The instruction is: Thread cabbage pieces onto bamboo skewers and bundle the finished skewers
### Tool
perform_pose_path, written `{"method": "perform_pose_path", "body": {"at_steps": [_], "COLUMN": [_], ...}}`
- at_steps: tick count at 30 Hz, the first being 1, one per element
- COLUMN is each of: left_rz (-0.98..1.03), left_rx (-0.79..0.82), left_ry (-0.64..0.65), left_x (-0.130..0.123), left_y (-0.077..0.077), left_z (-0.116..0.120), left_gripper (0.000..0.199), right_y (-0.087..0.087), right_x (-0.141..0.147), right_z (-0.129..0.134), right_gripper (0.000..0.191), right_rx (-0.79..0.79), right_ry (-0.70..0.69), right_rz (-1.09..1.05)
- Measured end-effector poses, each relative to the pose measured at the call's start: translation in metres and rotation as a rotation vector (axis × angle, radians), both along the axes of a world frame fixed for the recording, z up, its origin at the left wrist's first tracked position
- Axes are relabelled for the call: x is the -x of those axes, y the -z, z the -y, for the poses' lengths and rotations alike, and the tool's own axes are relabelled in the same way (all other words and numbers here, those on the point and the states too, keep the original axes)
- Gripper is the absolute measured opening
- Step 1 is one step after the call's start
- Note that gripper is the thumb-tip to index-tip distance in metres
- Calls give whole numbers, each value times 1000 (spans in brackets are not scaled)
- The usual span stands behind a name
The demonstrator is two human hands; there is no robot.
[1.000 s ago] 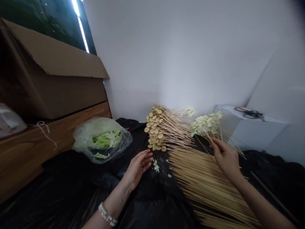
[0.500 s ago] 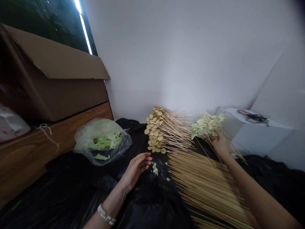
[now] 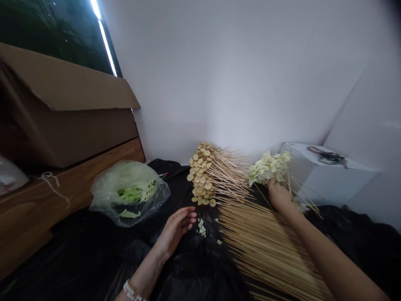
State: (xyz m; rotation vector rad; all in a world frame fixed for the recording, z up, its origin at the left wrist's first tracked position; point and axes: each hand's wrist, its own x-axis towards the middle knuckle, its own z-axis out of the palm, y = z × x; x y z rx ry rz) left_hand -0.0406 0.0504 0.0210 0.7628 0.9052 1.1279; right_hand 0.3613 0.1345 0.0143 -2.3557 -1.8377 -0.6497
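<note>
My right hand (image 3: 280,196) grips the thin wooden skewers just below a cluster of pale cabbage pieces (image 3: 269,168), whose skewer ends fan out to the lower right. My left hand (image 3: 177,228) rests open on the black plastic sheet (image 3: 194,267), holding nothing, next to small cabbage scraps (image 3: 202,228). Beyond its fingertips, round tan slices on skewers (image 3: 200,175) lie stacked in a heap. A broad layer of bare bamboo skewers (image 3: 263,246) spreads below my right hand. A pearl-like bracelet (image 3: 131,291) circles my left wrist.
A clear plastic bag of cut cabbage (image 3: 128,194) lies to the left, below a wooden ledge (image 3: 72,179) carrying a cardboard box (image 3: 69,113). A white box (image 3: 326,175) with a dark cable (image 3: 327,156) stands at right. A white wall lies behind.
My right hand has moved left and closed around the skewers under the cabbage cluster. My left hand has barely moved, and the view has tilted slightly.
</note>
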Motion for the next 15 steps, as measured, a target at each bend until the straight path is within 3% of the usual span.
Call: {"method": "perform_pose_path", "body": {"at_steps": [9, 15], "left_rz": [23, 14], "left_rx": [-4, -31], "left_ry": [7, 11], "left_x": [0, -1], "left_y": [-2, 0], "left_z": [1, 2], "left_gripper": [29, 29], "right_y": [-19, -26], "right_x": [23, 90], "right_z": [23, 74], "right_gripper": [22, 22], "right_rx": [1, -390], "right_ry": [-121, -500], "right_rz": [134, 181]}}
